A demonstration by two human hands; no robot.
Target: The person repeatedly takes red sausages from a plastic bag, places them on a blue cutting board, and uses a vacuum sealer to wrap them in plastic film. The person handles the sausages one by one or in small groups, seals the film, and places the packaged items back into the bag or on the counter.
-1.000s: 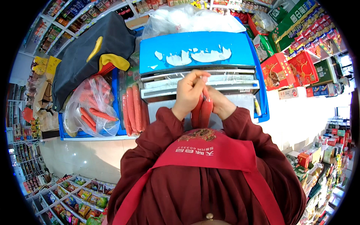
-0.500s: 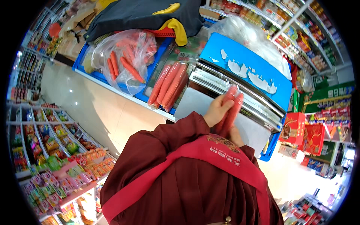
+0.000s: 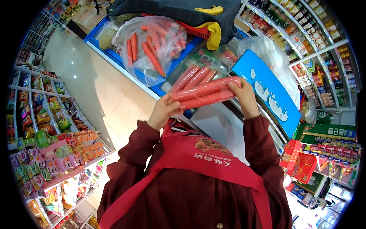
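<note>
The big blue-topped wrapping machine [image 3: 268,93] sits to the right. A clear bag [image 3: 139,71] of carrots [image 3: 154,61] sits to the left, and wrapped carrots [image 3: 198,77] lie between. The carrot pack [image 3: 204,91] just moved from the machine toward that pile, so it looks wrapped. Left hand [image 3: 164,110] and right hand [image 3: 246,97] grip its two ends.

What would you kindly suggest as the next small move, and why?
Perhaps lower the long orange-red carrots in clear film beside the similar film-wrapped orange-red bundle: the left fingers and right fingers hold opposite ends, the film seems to cover them, and the matching bundle lies close by.
</note>
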